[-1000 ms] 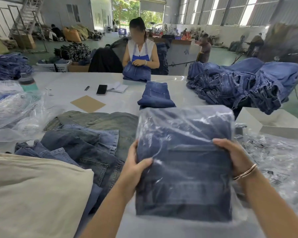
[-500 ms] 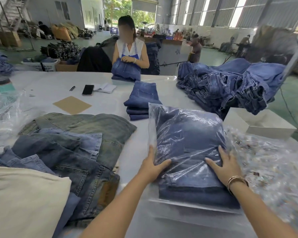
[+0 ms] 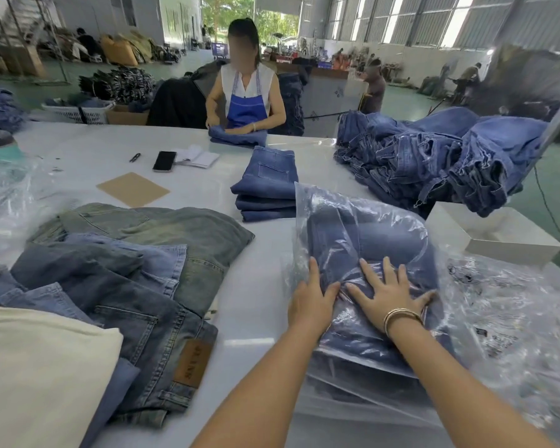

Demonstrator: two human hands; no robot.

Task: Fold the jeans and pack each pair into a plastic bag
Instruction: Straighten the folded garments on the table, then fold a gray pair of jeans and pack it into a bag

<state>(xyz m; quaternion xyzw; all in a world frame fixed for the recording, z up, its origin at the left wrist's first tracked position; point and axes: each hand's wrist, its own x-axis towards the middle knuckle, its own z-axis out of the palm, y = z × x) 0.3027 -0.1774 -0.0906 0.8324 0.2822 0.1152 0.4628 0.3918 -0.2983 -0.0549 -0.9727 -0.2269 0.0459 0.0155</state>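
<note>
Atop the bagged jeans point(image 3: 366, 240), left hand point(image 3: 311, 302) and right hand point(image 3: 388, 294) pressed flat-fingered; trapped air could split the plastic bag point(image 3: 307, 202).

Bagged jeans point(image 3: 369, 240) right of loose jeans point(image 3: 136, 263), folded stack point(image 3: 267, 185) behind, on table point(image 3: 249, 305).

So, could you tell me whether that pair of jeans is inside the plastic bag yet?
Inside: the folded jeans show through the plastic bag around them.
</note>
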